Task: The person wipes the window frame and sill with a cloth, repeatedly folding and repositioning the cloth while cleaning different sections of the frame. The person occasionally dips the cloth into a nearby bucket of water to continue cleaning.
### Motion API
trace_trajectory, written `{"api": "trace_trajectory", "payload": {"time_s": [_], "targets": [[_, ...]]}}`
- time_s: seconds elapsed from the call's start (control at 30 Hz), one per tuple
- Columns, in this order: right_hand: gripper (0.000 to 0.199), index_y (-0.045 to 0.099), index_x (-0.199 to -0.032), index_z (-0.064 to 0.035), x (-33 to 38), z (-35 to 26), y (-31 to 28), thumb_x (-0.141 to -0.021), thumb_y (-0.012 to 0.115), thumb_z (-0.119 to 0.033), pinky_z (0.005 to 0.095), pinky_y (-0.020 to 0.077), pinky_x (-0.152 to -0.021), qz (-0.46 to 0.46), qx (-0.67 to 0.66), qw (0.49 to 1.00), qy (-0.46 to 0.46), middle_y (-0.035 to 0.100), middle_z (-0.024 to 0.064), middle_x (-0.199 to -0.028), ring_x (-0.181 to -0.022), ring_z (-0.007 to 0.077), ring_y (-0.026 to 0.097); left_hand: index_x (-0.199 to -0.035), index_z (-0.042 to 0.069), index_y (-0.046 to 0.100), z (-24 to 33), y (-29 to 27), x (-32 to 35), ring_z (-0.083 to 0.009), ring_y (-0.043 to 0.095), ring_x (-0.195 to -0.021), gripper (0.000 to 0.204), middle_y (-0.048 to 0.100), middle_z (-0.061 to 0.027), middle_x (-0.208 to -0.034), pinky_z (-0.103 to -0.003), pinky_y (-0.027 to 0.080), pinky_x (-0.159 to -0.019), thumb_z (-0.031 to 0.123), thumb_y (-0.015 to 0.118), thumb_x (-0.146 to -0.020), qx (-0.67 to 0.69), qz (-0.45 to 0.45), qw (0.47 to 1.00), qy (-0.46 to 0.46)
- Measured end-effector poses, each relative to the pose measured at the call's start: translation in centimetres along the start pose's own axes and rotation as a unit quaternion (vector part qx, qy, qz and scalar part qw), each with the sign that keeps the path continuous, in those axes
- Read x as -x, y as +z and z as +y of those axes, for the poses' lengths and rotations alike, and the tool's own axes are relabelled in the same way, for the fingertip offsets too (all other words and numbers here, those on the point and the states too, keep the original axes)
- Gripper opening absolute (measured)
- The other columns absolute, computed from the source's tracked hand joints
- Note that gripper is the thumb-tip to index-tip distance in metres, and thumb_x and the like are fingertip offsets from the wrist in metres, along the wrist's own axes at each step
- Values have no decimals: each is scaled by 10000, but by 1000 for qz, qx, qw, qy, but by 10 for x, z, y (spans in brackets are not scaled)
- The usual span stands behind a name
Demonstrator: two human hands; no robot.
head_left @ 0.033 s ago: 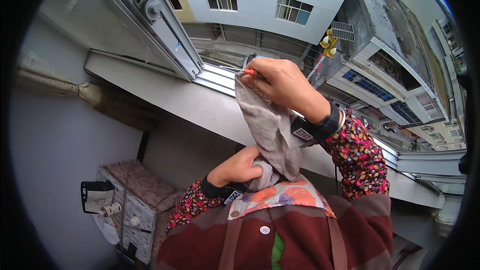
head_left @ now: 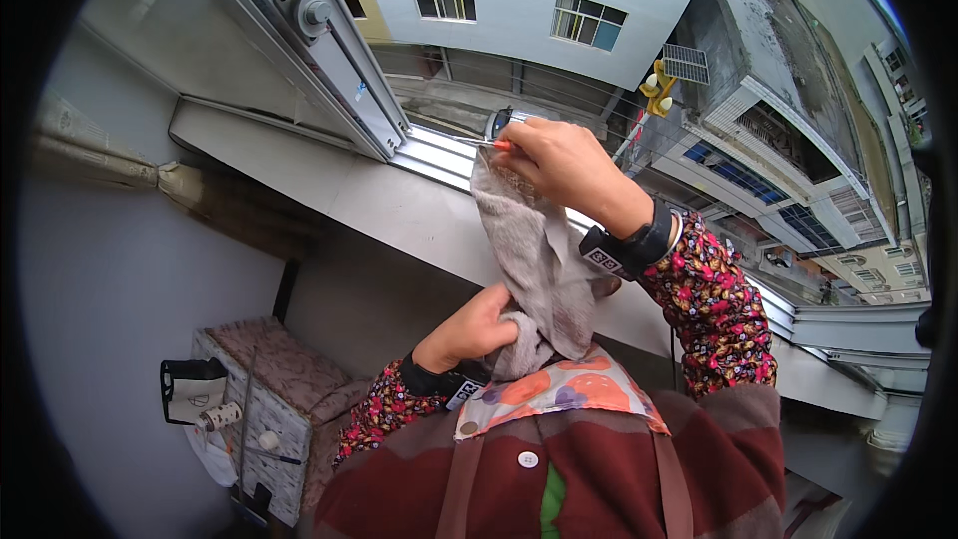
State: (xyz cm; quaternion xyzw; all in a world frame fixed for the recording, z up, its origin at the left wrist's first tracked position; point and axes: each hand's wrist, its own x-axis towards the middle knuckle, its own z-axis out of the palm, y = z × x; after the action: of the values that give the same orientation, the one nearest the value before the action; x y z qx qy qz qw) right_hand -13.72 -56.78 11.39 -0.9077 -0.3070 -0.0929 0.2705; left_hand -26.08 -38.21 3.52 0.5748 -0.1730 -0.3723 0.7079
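Note:
My right hand [head_left: 574,172] is closed around the red-orange handle of a thin-shafted screwdriver [head_left: 502,146], above the window track. Its metal shaft points left, over the white rails. A grey-beige cloth [head_left: 529,235] hangs down from beneath that hand toward my chest; whether the right fingers also pinch its top is hidden. Lower down, my left hand [head_left: 467,329] grips a bunched part of the same cloth, just in front of the orange-patterned apron [head_left: 559,394]. Both wrists wear black bands.
The white window track [head_left: 436,157] runs along the pale sill [head_left: 339,180]. An open sliding pane with a metal frame [head_left: 329,50] stands at the left. Beyond the opening lies a street with buildings. A fabric-topped box [head_left: 269,349] with small items stands at lower left.
My right hand has shifted slightly down with the screwdriver. The left hand has moved a little up and left, and the cloth's folds have spread somewhat.

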Motion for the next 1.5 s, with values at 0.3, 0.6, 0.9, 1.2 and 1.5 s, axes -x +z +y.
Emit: {"api": "trace_trajectory", "payload": {"time_s": [0.3, 0.6, 0.9, 1.2, 1.5], "targets": [[370, 532, -1273, -129, 37, 11, 8, -937, 644, -235, 439, 542, -693, -94, -5, 992, 85, 672, 136, -886, -818, 353, 686, -1474, -62, 336, -23, -34, 19, -217, 504, -1301, 623, 504, -142, -1420, -351, 393, -1098, 1, 456, -866, 162, 84, 983, -14], [299, 565, -1204, -149, 33, 3, 30, -908, 596, -143, 463, 546, -639, -176, 94, 977, 70, 603, 146, -915, -791, 367, 680, -1527, -55, 243, -18, -55, 18, -221, 447, -1369, 714, 447, -133, -1483, -362, 353, -1134, -19, 441, -842, 178, 22, 984, 9], [259, 550, -1038, -54, -12, -17, 85, -798, 635, -99, 319, 513, -480, -101, 213, 971, -44, 550, 90, -833, -624, 199, 654, -1514, -60, 256, -11, -80, 27, -226, 458, -1360, 731, 464, -142, -1465, -372, 354, -1131, -21, 419, -803, 147, 41, 988, 16], [114, 581, -927, -46, -60, -15, 124, -834, 607, -106, 355, 547, -502, -50, 147, 987, -46, 599, 138, -841, -604, 245, 671, -1476, -50, 299, 0, -91, 39, -234, 543, -1260, 672, 522, -161, -1394, -358, 420, -1064, 38, 519, -848, 127, 148, 979, 50], [109, 574, -921, -52, 56, -1, 59, -827, 611, -93, 378, 562, -531, -79, 125, 986, 75, 629, 154, -839, -681, 290, 697, -1350, -72, 486, 11, -47, 12, -209, 582, -1197, 541, 604, -130, -1313, -339, 413, -1056, 15, 513, -817, 3, -71, 995, -74]]}}
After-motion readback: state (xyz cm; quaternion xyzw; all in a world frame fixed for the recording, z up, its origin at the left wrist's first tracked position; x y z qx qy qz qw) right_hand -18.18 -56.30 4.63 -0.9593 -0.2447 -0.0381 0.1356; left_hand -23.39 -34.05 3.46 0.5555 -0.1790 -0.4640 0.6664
